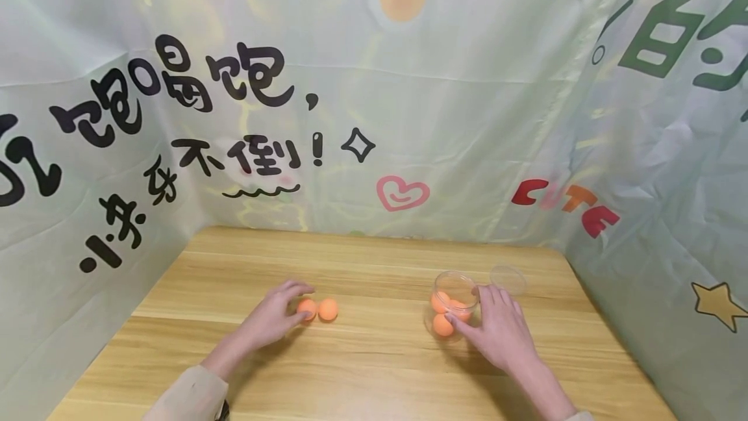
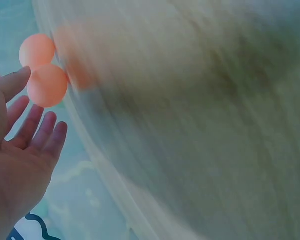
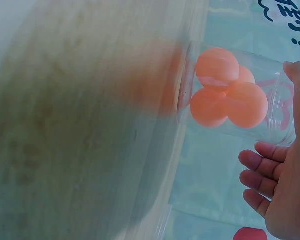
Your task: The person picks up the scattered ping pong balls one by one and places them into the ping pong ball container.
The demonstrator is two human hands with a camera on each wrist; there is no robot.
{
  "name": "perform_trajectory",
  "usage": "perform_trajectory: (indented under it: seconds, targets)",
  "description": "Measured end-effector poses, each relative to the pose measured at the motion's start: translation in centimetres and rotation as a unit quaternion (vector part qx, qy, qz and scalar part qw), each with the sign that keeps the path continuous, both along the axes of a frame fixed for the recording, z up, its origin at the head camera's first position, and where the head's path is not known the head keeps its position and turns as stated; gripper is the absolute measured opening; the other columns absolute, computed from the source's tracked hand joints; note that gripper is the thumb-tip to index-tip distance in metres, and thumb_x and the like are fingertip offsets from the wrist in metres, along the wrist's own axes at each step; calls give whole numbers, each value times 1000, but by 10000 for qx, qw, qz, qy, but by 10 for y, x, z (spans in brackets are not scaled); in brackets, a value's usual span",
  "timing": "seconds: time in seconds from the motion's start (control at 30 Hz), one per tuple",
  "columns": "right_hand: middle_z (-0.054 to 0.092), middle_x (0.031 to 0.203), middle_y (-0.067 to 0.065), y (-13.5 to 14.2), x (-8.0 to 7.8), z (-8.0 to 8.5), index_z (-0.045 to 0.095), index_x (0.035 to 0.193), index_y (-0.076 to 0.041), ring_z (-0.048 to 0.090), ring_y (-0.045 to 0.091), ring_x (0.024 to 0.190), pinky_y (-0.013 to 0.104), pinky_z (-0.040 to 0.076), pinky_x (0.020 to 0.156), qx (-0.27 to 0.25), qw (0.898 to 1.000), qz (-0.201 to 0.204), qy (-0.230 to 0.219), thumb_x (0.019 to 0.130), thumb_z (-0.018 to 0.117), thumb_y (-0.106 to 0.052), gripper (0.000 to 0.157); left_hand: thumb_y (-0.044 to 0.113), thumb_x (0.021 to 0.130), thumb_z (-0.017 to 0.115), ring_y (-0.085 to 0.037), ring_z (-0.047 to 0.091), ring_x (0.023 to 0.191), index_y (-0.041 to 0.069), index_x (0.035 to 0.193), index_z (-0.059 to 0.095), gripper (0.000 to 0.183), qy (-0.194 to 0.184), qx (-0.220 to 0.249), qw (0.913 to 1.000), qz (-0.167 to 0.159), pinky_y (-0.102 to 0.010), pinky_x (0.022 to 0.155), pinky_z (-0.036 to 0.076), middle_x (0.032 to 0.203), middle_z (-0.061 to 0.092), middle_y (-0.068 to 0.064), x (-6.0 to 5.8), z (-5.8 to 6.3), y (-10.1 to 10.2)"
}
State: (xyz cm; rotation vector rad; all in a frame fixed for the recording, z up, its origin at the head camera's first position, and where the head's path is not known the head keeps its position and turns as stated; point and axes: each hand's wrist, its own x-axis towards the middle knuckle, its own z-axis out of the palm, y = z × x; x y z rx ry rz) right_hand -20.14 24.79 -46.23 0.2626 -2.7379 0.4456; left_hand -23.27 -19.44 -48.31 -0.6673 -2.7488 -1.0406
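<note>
Two orange ping-pong balls lie side by side on the wooden table, a left ball [image 1: 306, 309] and a right ball [image 1: 328, 309]. My left hand [image 1: 274, 314] is at the left ball, thumb in front and fingers behind, loosely spread; the left wrist view shows this hand [image 2: 27, 150] beside the nearer ball [image 2: 47, 86]. My right hand [image 1: 499, 327] grips a clear plastic jar [image 1: 456, 278] from its right side, thumb and fingers on opposite sides near the rim. Several orange balls [image 3: 247, 105] sit inside the upright jar.
A clear round lid [image 1: 508, 279] lies on the table [image 1: 374, 369] behind my right hand. Printed fabric [image 1: 456, 135] hangs along the back and both sides of the table.
</note>
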Motion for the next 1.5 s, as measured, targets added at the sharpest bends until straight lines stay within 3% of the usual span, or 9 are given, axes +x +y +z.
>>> perform_trajectory:
  seconds: [0.23, 0.5, 0.97, 1.5]
  targets:
    - [61, 113, 13, -1, -1, 0, 59, 124, 1, 54, 40, 115, 62, 46, 96, -2, 9999, 45, 90, 89, 71, -67, 77, 13, 92, 81, -33, 61, 124, 2, 132, 66, 44, -77, -80, 9998, -146, -52, 105, 53, 133, 63, -9, -1, -3, -3]
    - [61, 115, 15, -1, -1, 1, 59, 125, 2, 55, 41, 117, 63, 46, 98, 7, 9999, 85, 130, 89, 72, -65, 77, 3, 92, 78, -27, 65, 109, -1, 126, 68, 36, -269, 68, 9989, -377, -37, 89, 62, 125, 65, -12, -3, -3, -4]
    - [61, 113, 12, -1, 1, 1, 59, 123, 0, 55, 38, 113, 62, 47, 96, -44, 9999, 65, 108, 89, 72, -65, 74, 0, 92, 77, -27, 65, 109, -3, 127, 68, 36, -486, 95, 9984, -280, -36, 88, 62, 122, 66, -13, -1, -1, -3]
    - [61, 112, 11, 0, 1, 1, 60, 122, 0, 56, 37, 111, 61, 48, 93, -34, 9999, 62, 126, 89, 73, -64, 73, -1, 93, 75, -32, 64, 116, -3, 131, 65, 39, -597, 710, 9955, -208, -33, 95, 60, 126, 63, -14, -2, -5, -3]
